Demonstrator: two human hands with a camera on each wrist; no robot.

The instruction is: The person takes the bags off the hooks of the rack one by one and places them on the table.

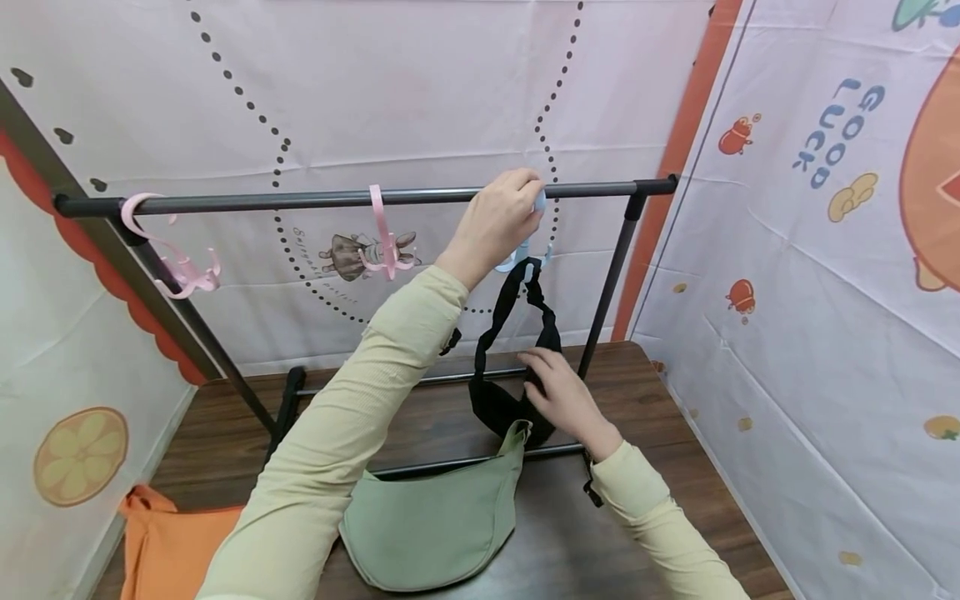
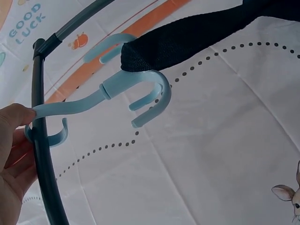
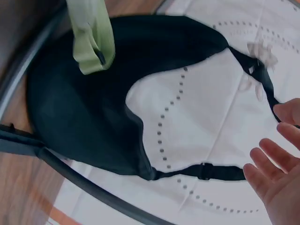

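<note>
At the right part of the rail, my left hand [image 1: 491, 223] pinches the neck of a light blue hanger hook [image 2: 79, 103], its fingers behind the bar in the left wrist view. A black strap [image 2: 183, 43] is looped over the hook's prongs. Below it hangs a black shoulder bag [image 3: 89, 108], its curved body low between the rack's legs. My right hand [image 1: 562, 396] is beside the bag in the head view, fingers apart. In the right wrist view, those fingers [image 3: 269, 161] are close by the strap's buckled lower part, holding nothing.
Two pink hooks [image 1: 388, 242] hang from the black rack's rail [image 1: 300, 201], at middle and left. A green bag [image 1: 438, 525] lies on the wooden table in front, its strap end overlapping the black bag. An orange bag [image 1: 180, 542] lies front left. Printed cloth walls surround the table.
</note>
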